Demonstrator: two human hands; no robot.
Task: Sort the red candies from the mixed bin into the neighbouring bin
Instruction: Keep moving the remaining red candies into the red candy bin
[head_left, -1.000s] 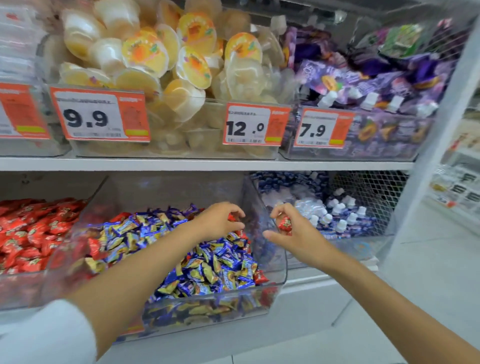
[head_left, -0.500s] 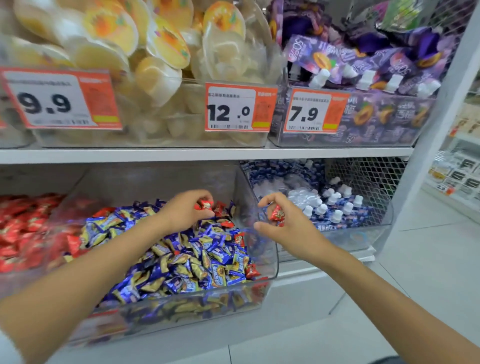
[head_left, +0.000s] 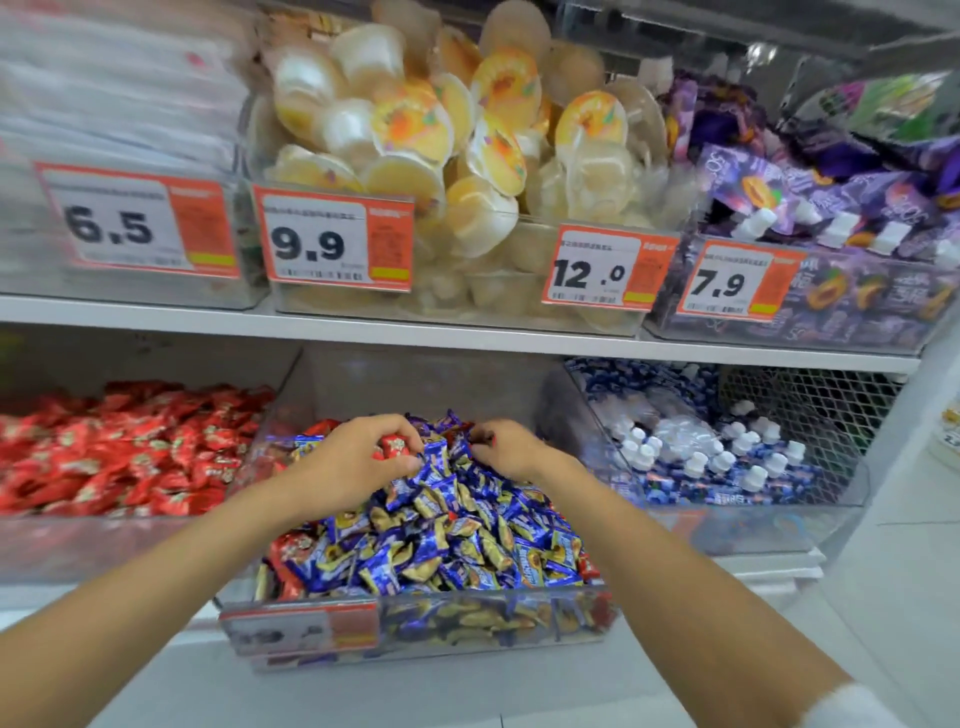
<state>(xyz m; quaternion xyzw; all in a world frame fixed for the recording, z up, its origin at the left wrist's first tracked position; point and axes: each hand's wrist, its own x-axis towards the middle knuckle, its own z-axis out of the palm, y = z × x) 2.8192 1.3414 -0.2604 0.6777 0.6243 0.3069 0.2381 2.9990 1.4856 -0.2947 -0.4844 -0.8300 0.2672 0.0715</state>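
head view: at the left, the neighbouring bin (head_left: 104, 540) holds a heap of red wrappers, so it is the likely drop spot. just beside it, the mixed bin (head_left: 493, 623) is mostly blue with a few reds. over its back half, the left hand (head_left: 353, 462) pinches a red candy (head_left: 393, 448) in curled fingers, probably to carry it left. the right hand (head_left: 514, 452) digs curled fingers among the wrappers; whether it holds one cannot be told.

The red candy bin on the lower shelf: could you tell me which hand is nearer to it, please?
Left. The left hand, pinching a red candy, is over the left part of the mixed bin, beside the red candy bin; the right hand lies further right.
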